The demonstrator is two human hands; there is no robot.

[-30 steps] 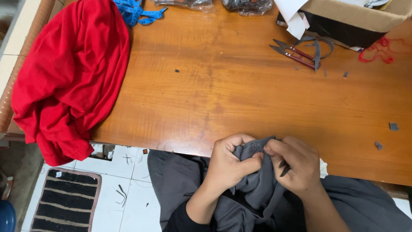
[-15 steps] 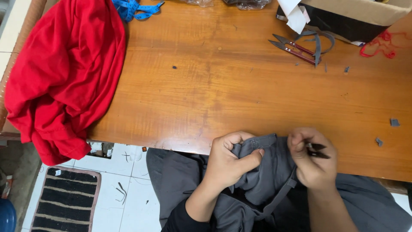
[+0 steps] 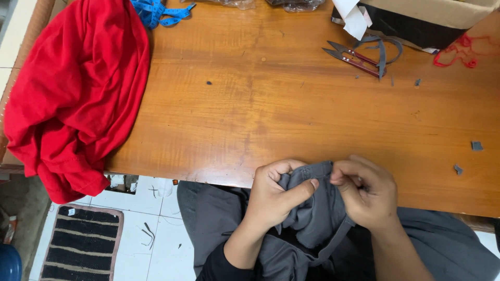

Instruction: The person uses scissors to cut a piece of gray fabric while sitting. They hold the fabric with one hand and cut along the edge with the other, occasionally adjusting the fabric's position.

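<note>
At the near edge of the wooden table (image 3: 291,114), my left hand (image 3: 276,195) pinches a bunched fold of a grey garment (image 3: 312,208). My right hand (image 3: 367,192) grips the same fold from the right, fingers closed over it; whether it also holds a small tool is hidden. The rest of the grey garment hangs into my lap below the table edge.
A red garment (image 3: 78,93) is heaped on the table's left end and droops over the edge. Thread snips (image 3: 354,56), a blue measuring tape (image 3: 156,11), a cardboard box (image 3: 432,15), red thread (image 3: 458,52) and grey fabric scraps (image 3: 476,145) lie farther off. A striped mat (image 3: 78,244) covers the floor.
My right hand had moved right, away from the fold, and has now come back left to the grey cloth beside my left hand. My left hand stayed put.
</note>
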